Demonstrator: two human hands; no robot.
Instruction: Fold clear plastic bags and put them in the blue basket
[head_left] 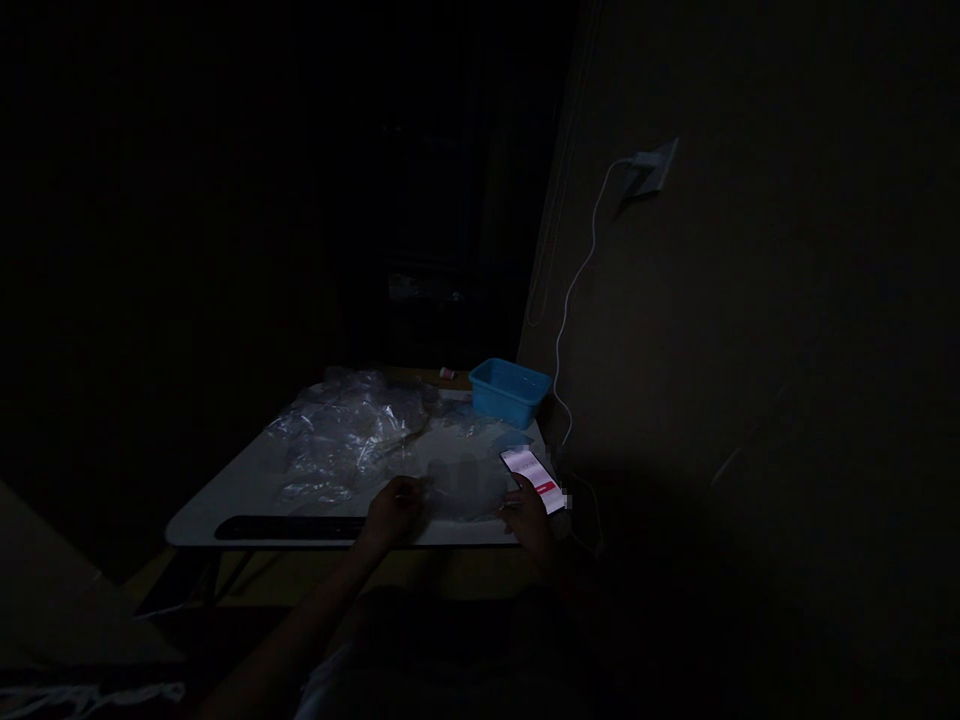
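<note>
Low over the front of the white folding table [240, 490], a thin transparent plastic bag [465, 492] is stretched between my two hands. My left hand [395, 508] pinches its left side, fingers curled together. At the opposite side, my right hand [527, 515] is closed on the bag's edge, right beside a lit phone [538, 478]. The phone lies at the table's right edge, partly covered by that hand. Dim light blurs the bag's outline. A large heap of crumpled transparent plastic [352, 425] covers the table's left and back part.
A blue plastic basin [510, 390] stands at the back right corner, near a small red and white cup [448, 373]. A white cable [574, 290] hangs from a wall socket [652, 170] on the right. A dark slot [292, 527] runs along the table's front edge.
</note>
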